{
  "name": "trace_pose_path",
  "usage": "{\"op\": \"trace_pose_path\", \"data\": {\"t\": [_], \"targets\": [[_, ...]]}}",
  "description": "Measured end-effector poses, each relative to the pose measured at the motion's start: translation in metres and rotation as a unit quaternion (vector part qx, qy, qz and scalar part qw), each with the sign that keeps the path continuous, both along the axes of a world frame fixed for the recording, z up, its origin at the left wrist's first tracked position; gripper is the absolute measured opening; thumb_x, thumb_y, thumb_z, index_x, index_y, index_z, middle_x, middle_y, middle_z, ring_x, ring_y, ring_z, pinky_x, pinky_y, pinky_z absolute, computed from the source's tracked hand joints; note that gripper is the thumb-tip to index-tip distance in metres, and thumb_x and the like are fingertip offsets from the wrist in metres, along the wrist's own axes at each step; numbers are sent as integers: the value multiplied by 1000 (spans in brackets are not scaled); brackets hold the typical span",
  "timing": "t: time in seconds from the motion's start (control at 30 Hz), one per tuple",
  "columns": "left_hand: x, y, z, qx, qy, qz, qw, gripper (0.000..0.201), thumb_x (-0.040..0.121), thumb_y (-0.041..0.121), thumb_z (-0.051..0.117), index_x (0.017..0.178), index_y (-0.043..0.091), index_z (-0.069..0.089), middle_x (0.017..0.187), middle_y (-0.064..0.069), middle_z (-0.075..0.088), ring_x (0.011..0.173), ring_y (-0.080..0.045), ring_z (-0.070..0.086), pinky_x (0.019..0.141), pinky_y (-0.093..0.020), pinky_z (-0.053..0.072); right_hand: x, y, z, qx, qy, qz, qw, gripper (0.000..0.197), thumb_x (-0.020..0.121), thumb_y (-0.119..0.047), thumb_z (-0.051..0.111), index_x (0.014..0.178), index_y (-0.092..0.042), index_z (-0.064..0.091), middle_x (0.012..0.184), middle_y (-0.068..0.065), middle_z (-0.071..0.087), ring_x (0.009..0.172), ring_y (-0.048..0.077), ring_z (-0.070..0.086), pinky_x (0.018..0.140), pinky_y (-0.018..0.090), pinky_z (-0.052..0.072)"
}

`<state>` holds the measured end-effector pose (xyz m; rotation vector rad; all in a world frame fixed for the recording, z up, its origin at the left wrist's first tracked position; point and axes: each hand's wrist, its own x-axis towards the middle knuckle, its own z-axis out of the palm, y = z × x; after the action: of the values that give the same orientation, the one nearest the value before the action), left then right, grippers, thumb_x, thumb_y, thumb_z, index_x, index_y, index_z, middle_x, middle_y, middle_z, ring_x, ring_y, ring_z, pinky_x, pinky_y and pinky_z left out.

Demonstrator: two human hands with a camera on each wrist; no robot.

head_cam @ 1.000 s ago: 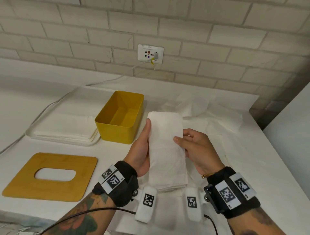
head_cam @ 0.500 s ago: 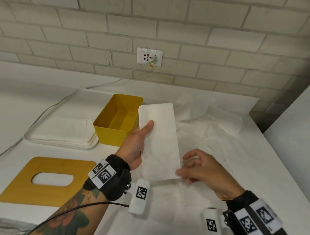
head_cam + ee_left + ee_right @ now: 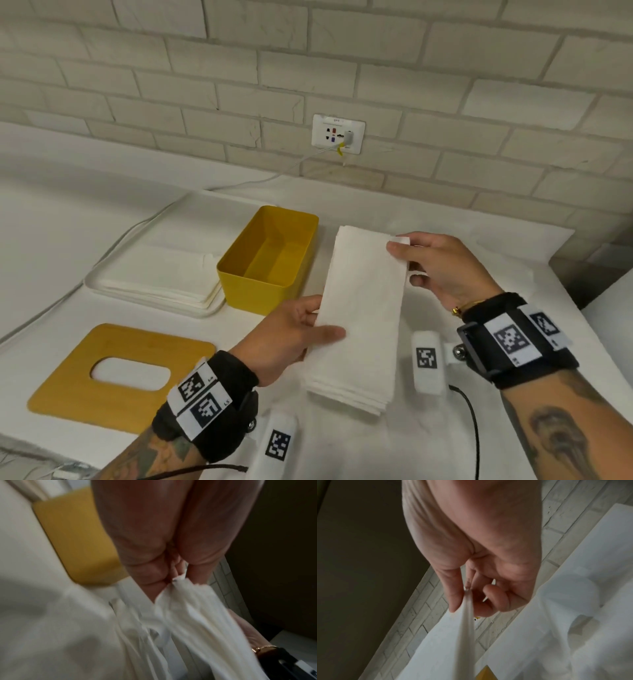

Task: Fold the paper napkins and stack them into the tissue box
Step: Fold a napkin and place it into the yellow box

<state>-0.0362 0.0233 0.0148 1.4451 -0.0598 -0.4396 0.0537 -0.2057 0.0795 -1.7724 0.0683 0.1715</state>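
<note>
Gripping a folded stack of paper napkins [image 3: 363, 318] from both sides, the hands hold it as a long white strip in the air, just beside the yellow tissue box [image 3: 270, 263] on the side away from the tray. The left hand [image 3: 291, 339] pinches the strip's near left edge, thumb lying on top and fingers underneath. The right hand [image 3: 435, 267] pinches the far right edge between thumb and forefinger, the other fingers curled under; the right wrist view shows the paper's edge clamped between thumb and fingertip [image 3: 453, 601]. The left wrist view is blurred, showing only white paper bunched at the fingers.

The tissue box stands open on the desk [image 3: 565, 308], its inside showing only yellow. Against the box's other side lies a white tray [image 3: 113, 291] carrying flat unfolded napkins [image 3: 161, 270]. Nearer the person than the box lies the wooden box lid [image 3: 68, 394] with an oval slot. Beyond the box, loose white napkin sheets [image 3: 479, 240] cover the desk, and a wall socket [image 3: 338, 134] with a white cable plugged in sits in the brick wall.
</note>
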Motion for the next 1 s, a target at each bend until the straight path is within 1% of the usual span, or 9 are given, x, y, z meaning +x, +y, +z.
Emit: {"op": "trace_pose_path", "data": {"t": [0.07, 0.17, 0.43, 0.57, 0.63, 0.7, 0.8, 0.9, 1.0], "targets": [[-2, 21, 6, 30, -15, 40, 999, 36, 90, 4, 73, 125, 11, 69, 113, -13, 77, 108, -33, 72, 97, -52, 54, 16, 4, 8, -2, 12, 20, 1000, 17, 89, -12, 75, 106, -6, 75, 95, 10, 69, 74, 17, 59, 56, 24, 42], [-1, 52, 24, 66, -52, 129, 988, 29, 88, -1, 73, 115, 10, 73, 96, -9, 79, 79, -14, 74, 67, -22, 54, 41, 19, 22, 8, -5, 41, 999, 13, 90, -4, 72, 102, -5, 73, 95, 13, 66, 65, 14, 56, 54, 22, 46], [47, 110, 51, 224, -149, 297, 916, 20, 87, 4, 77, 99, 19, 76, 78, 3, 76, 75, -18, 74, 77, -30, 61, 118, 102, 56, -60, -120, 91, 987, 14, 89, 4, 70, 91, -10, 68, 90, 6, 69, 69, 11, 67, 60, 19, 58], [70, 114, 40, 392, -142, 279, 865, 19, 89, 12, 76, 98, 29, 71, 82, 6, 74, 77, -8, 69, 66, -14, 51, 152, 138, 36, -180, -153, 117, 965, 16, 91, 2, 67, 101, -10, 71, 85, -4, 63, 72, 10, 63, 64, 19, 57], [77, 110, 32, 475, -117, 241, 838, 19, 92, 17, 72, 104, 31, 68, 93, 6, 73, 84, -13, 67, 69, -23, 51, 162, 151, 18, -257, -158, 149, 942, 16, 92, -1, 65, 101, -12, 71, 90, 1, 65, 76, 15, 64, 66, 19, 58], [82, 105, 27, 572, -105, 184, 792, 21, 96, 20, 64, 115, 29, 63, 102, 4, 71, 88, -20, 67, 76, -33, 55, 171, 159, 0, -336, -164, 183, 909, 17, 92, -3, 61, 104, -11, 71, 102, 8, 64, 91, 23, 65, 82, 28, 58], [90, 95, 27, 685, -123, 98, 711, 28, 99, 13, 52, 125, 23, 53, 104, 1, 68, 91, -24, 66, 74, -33, 50, 171, 170, -20, -423, -170, 234, 859, 22, 92, 1, 54, 103, -12, 69, 112, 13, 62, 101, 29, 63, 82, 27, 51], [96, 88, 32, 756, -111, 39, 645, 22, 98, 10, 50, 115, 22, 56, 80, 4, 53, 79, -23, 56, 72, -31, 35, 165, 179, -33, -502, -145, 274, 807, 27, 94, 1, 48, 115, -5, 64, 128, 21, 55, 112, 36, 59, 90, 32, 50], [100, 78, 42, 787, -95, -22, 609, 19, 94, 3, 50, 84, 19, 52, 68, 4, 35, 73, -22, 45, 73, -32, 32, 158, 183, -39, -557, -133, 288, 768, 35, 99, -3, 46, 133, -2, 54, 137, 23, 47, 121, 39, 55, 99, 38, 47]]}}
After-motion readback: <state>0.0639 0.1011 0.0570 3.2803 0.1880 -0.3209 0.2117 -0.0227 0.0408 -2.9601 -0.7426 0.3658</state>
